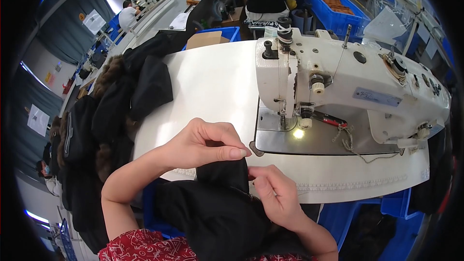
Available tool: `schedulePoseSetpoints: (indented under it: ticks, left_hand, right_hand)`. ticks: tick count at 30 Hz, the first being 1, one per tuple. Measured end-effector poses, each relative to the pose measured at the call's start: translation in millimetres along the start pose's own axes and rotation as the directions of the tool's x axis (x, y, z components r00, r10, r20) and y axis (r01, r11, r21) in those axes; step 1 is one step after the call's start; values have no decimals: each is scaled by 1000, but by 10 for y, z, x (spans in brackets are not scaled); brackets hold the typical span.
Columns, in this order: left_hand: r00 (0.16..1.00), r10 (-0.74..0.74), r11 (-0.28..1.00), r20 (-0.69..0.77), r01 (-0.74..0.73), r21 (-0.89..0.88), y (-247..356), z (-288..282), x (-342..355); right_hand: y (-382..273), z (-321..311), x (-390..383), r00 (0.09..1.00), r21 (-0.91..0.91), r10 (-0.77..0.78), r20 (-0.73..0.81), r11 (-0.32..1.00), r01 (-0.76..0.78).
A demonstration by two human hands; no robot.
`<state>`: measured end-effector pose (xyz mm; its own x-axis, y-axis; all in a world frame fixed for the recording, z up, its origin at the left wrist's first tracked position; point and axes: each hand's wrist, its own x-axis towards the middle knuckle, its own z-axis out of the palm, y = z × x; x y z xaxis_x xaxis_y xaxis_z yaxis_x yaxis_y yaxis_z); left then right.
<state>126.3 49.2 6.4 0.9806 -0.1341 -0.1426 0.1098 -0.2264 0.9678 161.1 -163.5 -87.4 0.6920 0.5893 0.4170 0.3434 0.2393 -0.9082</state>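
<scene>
Far left, a heap of dark fur-trimmed garments (pixel 113 116) spills over the edge of the white table (pixel 212 82). Left hand (pixel 205 144) — thumb and fingers pinched shut on the top edge of a black fabric piece (pixel 220 203) at the table's near edge. Right hand (pixel 273 195) clamps the same fabric from its right side, fingers curled in. Further right, the white industrial sewing machine (pixel 348 87) — lamp lit at the needle, well apart from both hands.

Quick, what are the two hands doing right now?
Left hand: closed, pinching the black fabric at its top edge.
Right hand: closed, gripping the same black fabric.
</scene>
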Motion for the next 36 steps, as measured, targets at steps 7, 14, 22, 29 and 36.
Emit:
schedulePoseSetpoints:
  ticks: [7,14,22,29,36]
  left_hand:
    - [1000,12,1000,-7,-12,9,-1,10,53]
    - [1000,-6,1000,1,6,-30,-14,3,57]
    - [994,20,999,-106,-17,29,-57,142,-26]
    - [969,-80,996,-232,84,8,-21,192,-77]
    - [974,-39,999,-223,43,15,-64,121,-70]
  right_hand:
    - [121,-56,162,971,269,203,124,935,-230]
    - [106,-53,207,967,282,201,153,929,-238]
    - [10,48,167,990,174,141,16,974,-142]
    - [-32,69,-42,995,56,93,30,994,-95]
    - [47,84,-78,994,-57,104,39,993,-102]
